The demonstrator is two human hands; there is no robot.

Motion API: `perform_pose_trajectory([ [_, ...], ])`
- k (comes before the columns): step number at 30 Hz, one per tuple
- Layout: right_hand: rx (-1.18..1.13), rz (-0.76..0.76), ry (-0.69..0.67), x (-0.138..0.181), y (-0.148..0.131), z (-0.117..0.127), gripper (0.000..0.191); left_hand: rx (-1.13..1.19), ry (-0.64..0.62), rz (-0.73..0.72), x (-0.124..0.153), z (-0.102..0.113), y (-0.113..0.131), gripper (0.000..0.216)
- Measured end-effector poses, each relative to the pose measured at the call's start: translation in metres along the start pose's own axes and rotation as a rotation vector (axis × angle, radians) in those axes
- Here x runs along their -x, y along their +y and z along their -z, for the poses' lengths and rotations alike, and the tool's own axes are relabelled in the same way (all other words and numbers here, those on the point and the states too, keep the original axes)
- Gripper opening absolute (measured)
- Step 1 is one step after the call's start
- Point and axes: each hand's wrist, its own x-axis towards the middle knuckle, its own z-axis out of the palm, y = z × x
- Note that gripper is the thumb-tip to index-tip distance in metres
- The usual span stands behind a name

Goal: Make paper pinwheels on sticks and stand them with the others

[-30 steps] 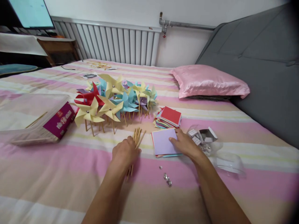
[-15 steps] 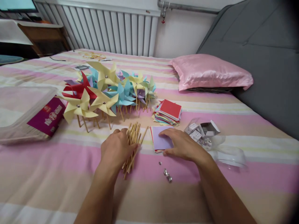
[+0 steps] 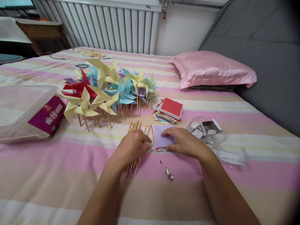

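My left hand [image 3: 136,145] hovers over a bundle of thin wooden sticks [image 3: 133,126], its fingers apart and the fingertips near the left edge of a paper stack. That stack of square paper [image 3: 160,137] has a lilac sheet on top. On its right side lies my right hand [image 3: 181,142], fingers apart, thumb near the lower corner. Closer to me are small shiny metal pieces [image 3: 168,173] on the striped bedspread. Behind the lilac stack sits a second pile of coloured squares [image 3: 172,107] with a red sheet uppermost.
Several paper pinwheels [image 3: 104,101] stand on sticks at the back left. A clear plastic box [image 3: 25,93] with a purple label lies at the left. Small boxes in clear packaging [image 3: 199,128] and a clear plastic container [image 3: 232,156] are at the right. A pink pillow [image 3: 213,70] lies farther back.
My left hand has moved right, from the left side of the sticks to over them and close to the lilac stack. My right hand has stayed at the stack.
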Motion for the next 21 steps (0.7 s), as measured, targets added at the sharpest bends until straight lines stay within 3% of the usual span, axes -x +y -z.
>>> perform_pose_trajectory([
  [6,-0.059,-0.011,-0.003,0.001,0.004,0.004,0.033,-0.041,-0.079,0.005,0.000,-0.005,-0.003,0.023],
  [12,0.003,-0.005,-0.028,0.000,0.001,-0.001,0.047,-0.027,-0.159,0.046,0.000,-0.006,-0.001,0.021],
  [21,0.061,-0.014,-0.013,-0.002,-0.004,-0.004,0.032,-0.074,-0.151,0.110,0.000,-0.004,0.001,0.019],
])
